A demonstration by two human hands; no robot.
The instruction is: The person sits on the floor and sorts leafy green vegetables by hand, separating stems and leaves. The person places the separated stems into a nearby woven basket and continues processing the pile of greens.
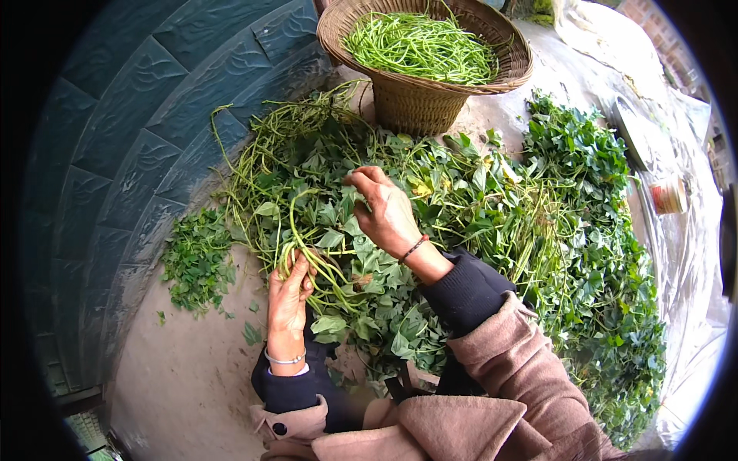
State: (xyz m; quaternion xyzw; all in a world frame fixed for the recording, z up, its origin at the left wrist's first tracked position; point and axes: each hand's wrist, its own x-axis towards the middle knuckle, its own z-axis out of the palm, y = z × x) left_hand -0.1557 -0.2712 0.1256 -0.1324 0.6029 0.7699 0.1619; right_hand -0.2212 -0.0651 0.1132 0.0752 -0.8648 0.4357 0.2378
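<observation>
My left hand is closed round a small bunch of long pale-green leaf stems, which look like sweet potato stalks. Some curve upward and others trail to the right. Above and to the right, my right hand hovers over the leaves with its fingers curled in. Its fingertips are slightly blurred, and whatever they may pinch is too small to make out. Beneath both hands spreads a heap of leafy green vines, with bare stems tangled at its upper left.
A wide-rimmed wicker basket stands beyond the heap, holding stripped green stems. More leafy vines lie to the right beside pale plastic sheeting and a small tub. A small leaf pile sits by the blue-grey tiled wall.
</observation>
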